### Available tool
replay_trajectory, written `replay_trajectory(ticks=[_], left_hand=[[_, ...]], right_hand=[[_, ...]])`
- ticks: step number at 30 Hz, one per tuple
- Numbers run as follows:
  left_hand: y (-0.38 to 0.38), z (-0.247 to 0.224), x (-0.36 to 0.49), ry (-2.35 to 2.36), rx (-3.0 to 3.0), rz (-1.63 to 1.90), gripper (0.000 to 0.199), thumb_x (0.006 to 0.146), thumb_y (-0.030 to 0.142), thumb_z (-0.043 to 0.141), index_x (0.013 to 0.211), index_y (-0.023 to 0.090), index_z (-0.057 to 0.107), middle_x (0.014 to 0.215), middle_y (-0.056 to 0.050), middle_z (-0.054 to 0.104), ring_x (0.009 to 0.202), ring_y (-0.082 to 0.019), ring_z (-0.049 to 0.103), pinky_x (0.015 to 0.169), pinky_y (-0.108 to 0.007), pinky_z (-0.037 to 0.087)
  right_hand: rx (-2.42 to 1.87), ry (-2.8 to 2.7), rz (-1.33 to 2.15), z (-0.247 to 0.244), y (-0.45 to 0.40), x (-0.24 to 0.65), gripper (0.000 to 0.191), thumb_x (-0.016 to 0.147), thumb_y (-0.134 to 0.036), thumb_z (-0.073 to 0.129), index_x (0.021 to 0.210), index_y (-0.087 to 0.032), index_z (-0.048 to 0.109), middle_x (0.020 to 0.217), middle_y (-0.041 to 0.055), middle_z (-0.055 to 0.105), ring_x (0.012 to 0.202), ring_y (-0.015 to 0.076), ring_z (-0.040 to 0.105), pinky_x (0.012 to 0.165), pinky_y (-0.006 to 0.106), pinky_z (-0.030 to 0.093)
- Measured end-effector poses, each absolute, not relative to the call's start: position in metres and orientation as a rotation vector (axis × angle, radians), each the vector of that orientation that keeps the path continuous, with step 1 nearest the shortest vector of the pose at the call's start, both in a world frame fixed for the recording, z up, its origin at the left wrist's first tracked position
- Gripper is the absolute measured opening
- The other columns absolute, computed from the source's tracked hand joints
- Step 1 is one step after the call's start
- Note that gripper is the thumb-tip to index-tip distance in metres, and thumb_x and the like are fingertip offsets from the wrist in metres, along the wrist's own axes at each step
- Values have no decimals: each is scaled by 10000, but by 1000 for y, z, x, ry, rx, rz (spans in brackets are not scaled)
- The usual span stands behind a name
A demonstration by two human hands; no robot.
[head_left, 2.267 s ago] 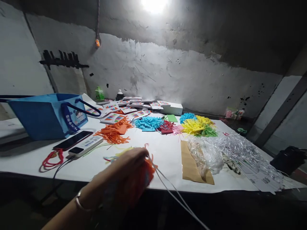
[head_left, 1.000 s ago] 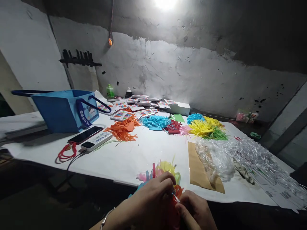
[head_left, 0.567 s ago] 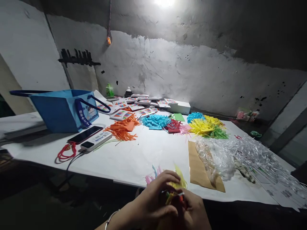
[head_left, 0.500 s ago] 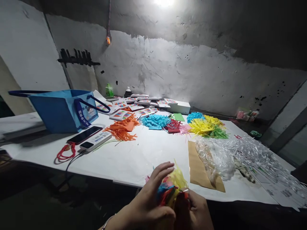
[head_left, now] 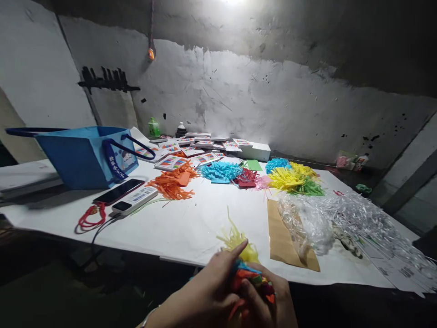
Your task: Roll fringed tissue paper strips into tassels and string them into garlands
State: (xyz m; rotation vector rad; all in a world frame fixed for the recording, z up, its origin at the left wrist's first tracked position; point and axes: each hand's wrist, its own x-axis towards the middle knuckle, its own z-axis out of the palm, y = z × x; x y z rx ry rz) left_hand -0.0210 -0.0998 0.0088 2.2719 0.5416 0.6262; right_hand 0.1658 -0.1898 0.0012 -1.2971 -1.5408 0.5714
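Note:
At the table's front edge, my left hand (head_left: pixel 213 282) and my right hand (head_left: pixel 273 291) are closed round a bundle of cut paper strips (head_left: pixel 251 275) in red, blue, green and yellow. Pale yellow fringe (head_left: pixel 239 243) sticks up beyond the fingers. One finger of my left hand points up across the bundle. My right fingers press against its near side, where red and orange strips show. The palms hide the lower part of the bundle.
Fringed paper lies across the table (head_left: pixel 177 232): orange (head_left: pixel 175 181), blue (head_left: pixel 221 172), dark red (head_left: pixel 246 177), yellow (head_left: pixel 285 179). A blue bag (head_left: pixel 80 159), phone (head_left: pixel 119 191) and power bank (head_left: pixel 134 200) are left. Brown paper (head_left: pixel 278 237) and clear plastic strips (head_left: pixel 362 218) lie right.
My left fingers have come down round the bundle, and my right fingers now show in front of it. The yellow fringe spreads further to the left. The view has shifted slightly.

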Motion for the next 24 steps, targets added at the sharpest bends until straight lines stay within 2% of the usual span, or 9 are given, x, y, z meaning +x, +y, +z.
replay_trajectory(ticks=[2,4,7,10,14,16,18,20,24], left_hand=[[-98,19,-27,611,2376,721,888,809,313,746,1552,335,260,1442,-138,480,1292,-375,465,1111,-573,370],[-101,27,-28,606,2369,777,852,817,369,768,1534,349,308,1492,-132,430,1367,-385,385,1159,-582,300],[-110,24,-18,456,2170,660,968,752,369,839,1549,339,290,1522,-128,412,1386,-380,383,1166,-537,316],[-114,7,-8,433,1900,564,966,755,241,803,1559,324,273,1467,-113,472,1298,-351,495,1098,-494,412],[-109,-14,-9,437,1793,588,954,744,149,748,1556,318,276,1316,-86,557,1109,-284,614,1000,-451,498],[-106,-18,-12,455,1837,632,965,743,135,748,1557,330,267,1332,-88,538,1131,-278,604,1021,-449,490],[-105,-21,-13,477,1917,701,974,742,130,761,1553,346,268,1411,-104,485,1224,-303,552,1080,-474,446],[-107,-21,-11,447,2016,749,992,741,135,780,1554,359,257,1486,-120,428,1311,-340,488,1124,-506,401],[-110,-13,-6,356,2177,791,951,805,145,744,1558,375,212,1557,-131,356,1408,-342,397,1147,-517,382]], right_hand=[[-1435,-1517,332,-6,-187,166,305,951,-429,565,1115,-226,724,974,86,775,856,236,745,767,277,563],[-1541,-1568,203,-12,-184,165,306,941,-449,567,1043,-218,740,873,80,770,761,231,741,684,266,549],[-1441,-1645,421,-16,-186,162,330,934,-498,536,892,-220,709,741,49,725,640,199,696,599,249,523],[-1315,-1535,562,-17,-192,165,431,924,-582,521,1100,-217,668,837,53,736,726,209,712,674,267,557],[-1407,-1513,419,-25,-200,180,897,755,-734,668,1428,-183,448,696,-25,634,516,163,619,482,232,514],[-1467,-1435,275,-25,-203,185,1005,685,-753,723,1456,-188,411,748,-11,649,583,177,656,507,229,535],[-1429,-1442,228,-21,-204,185,944,679,-734,746,1418,-221,461,869,28,713,727,207,718,621,233,578],[-1290,-1591,305,-13,-202,180,782,719,-707,734,1327,-249,554,949,44,750,788,214,739,692,237,587],[-1144,-1734,375,-5,-196,169,267,938,-463,590,1067,-254,695,850,26,742,719,161,717,659,213,558]])
